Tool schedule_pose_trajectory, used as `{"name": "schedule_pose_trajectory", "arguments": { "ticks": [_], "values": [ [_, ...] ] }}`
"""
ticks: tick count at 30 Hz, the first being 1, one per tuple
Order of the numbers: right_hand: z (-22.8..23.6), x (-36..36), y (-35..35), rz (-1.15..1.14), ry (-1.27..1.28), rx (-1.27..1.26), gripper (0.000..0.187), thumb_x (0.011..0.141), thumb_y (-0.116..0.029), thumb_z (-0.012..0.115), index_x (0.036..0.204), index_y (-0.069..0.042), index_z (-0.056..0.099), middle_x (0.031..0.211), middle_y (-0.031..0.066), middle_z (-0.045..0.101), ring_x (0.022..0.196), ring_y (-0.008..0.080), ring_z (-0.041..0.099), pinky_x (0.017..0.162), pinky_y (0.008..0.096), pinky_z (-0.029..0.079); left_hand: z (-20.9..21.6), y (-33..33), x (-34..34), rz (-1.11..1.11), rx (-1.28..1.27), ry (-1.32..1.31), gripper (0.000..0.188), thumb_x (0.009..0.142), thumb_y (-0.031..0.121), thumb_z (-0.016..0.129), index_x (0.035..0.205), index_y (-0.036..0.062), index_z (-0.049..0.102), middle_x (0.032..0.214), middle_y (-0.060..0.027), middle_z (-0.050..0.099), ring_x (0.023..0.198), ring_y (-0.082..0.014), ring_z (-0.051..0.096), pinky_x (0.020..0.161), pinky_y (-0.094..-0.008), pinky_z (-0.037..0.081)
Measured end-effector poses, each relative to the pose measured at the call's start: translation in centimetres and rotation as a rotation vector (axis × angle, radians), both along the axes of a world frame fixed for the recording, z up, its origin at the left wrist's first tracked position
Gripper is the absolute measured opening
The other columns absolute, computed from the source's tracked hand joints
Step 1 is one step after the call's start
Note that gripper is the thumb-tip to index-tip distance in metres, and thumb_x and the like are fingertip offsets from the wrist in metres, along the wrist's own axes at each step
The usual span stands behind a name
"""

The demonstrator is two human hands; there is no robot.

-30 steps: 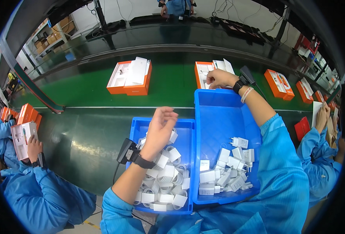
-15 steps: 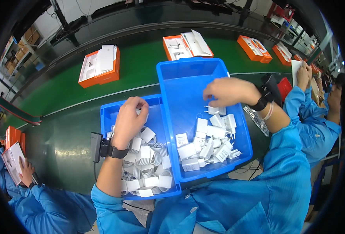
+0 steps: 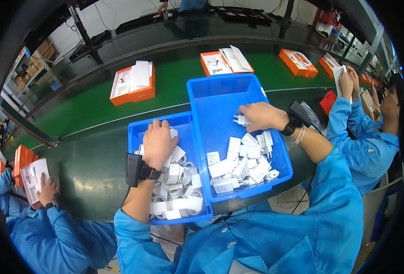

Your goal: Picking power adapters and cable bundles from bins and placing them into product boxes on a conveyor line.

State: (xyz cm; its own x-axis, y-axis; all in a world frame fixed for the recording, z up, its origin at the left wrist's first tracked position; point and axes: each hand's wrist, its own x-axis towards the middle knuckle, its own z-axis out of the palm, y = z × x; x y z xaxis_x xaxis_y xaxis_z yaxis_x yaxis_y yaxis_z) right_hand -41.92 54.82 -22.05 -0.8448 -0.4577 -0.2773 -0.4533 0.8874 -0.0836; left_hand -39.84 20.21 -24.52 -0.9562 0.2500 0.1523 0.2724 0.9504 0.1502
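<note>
A dark green bench (image 3: pixel 97 155) runs across a workroom, with a brighter green belt (image 3: pixel 179 93) along its far edge, where open orange boxes stand in a row. Two blue trays sit side by side at the bench's near edge, probably so that each hand has one kind of part close by: the left tray (image 3: pixel 183 124) carries cable coils (image 3: pixel 182 192) in white wraps, while the right tray (image 3: pixel 211 102), set farther out, reaches up to the belt and overlaps the middle box (image 3: pixel 203 59) in view. In the right tray the plug chargers (image 3: pixel 240 160) lie heaped toward the near rim, within easy reach, it seems, leaving bare blue floor toward the far rim. The right hand (image 3: pixel 262 116) grasps one white charger (image 3: pixel 243 120) between thumb and fingers above that bare part; its prongs point left, clear of the fingertips, so the grip looks to be on the body. The left hand (image 3: pixel 159 144) is over the far half of the left tray, palm down, fingers bent; a white piece shows beside it, but whether the fingers grip anything I cannot tell. The left-hand box (image 3: pixel 143 94) on the belt has its white flap folded over toward the right, which leaves the compartments on its left exposed.
</note>
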Motion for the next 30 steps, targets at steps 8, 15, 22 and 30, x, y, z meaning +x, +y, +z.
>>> {"name": "schedule_pose_trajectory", "arguments": {
  "ticks": [8,15,22,30],
  "values": [
    [0.8,-2.0,-1.6,-0.016,0.09,-0.591,0.038,0.089,-0.028,0.066,0.118,-0.005,0.064,0.111,0.0199,0.066,0.102,0.0326,0.063,0.087,0.0388,0.051,-0.9,0.9,0.0,0.128,-0.189,0.062,0.055,0.073,0.04,0.081,0.108,0.0013,0.064,0.106,-0.0169,0.061,0.104,-0.0334,0.059,0.09,-0.046,0.043],
    [0.7,-4.7,-5.0,-0.096,0.036,-0.424,0.054,0.087,-0.047,0.07,0.117,-0.002,0.065,0.104,0.0217,0.069,0.104,0.0367,0.064,0.088,0.0438,0.051,-0.8,0.5,0.1,0.119,-0.238,0.042,0.058,0.073,0.045,0.081,0.109,0.0017,0.065,0.106,-0.0174,0.059,0.107,-0.034,0.055,0.089,-0.0457,0.039],
    [-3.7,-6.8,-4.1,-0.036,0.063,-0.472,0.054,0.086,-0.043,0.072,0.119,0.0,0.065,0.099,0.0207,0.07,0.092,0.0327,0.068,0.081,0.0396,0.053,-1.2,0.4,-0.3,0.046,-0.145,0.009,0.06,0.073,0.036,0.083,0.117,0.0022,0.06,0.109,-0.0181,0.058,0.107,-0.0352,0.055,0.091,-0.0468,0.04],
    [-4.1,-6.3,-3.6,-0.142,0.314,-0.466,0.041,0.074,-0.029,0.074,0.102,0.0,0.067,0.094,0.021,0.069,0.09,0.0371,0.068,0.08,0.0451,0.054,-0.5,0.5,-0.6,-0.063,-0.043,0.052,0.054,0.071,0.027,0.083,0.111,0.002,0.057,0.108,-0.0178,0.06,0.107,-0.0358,0.056,0.091,-0.0483,0.04]
  ]
}}
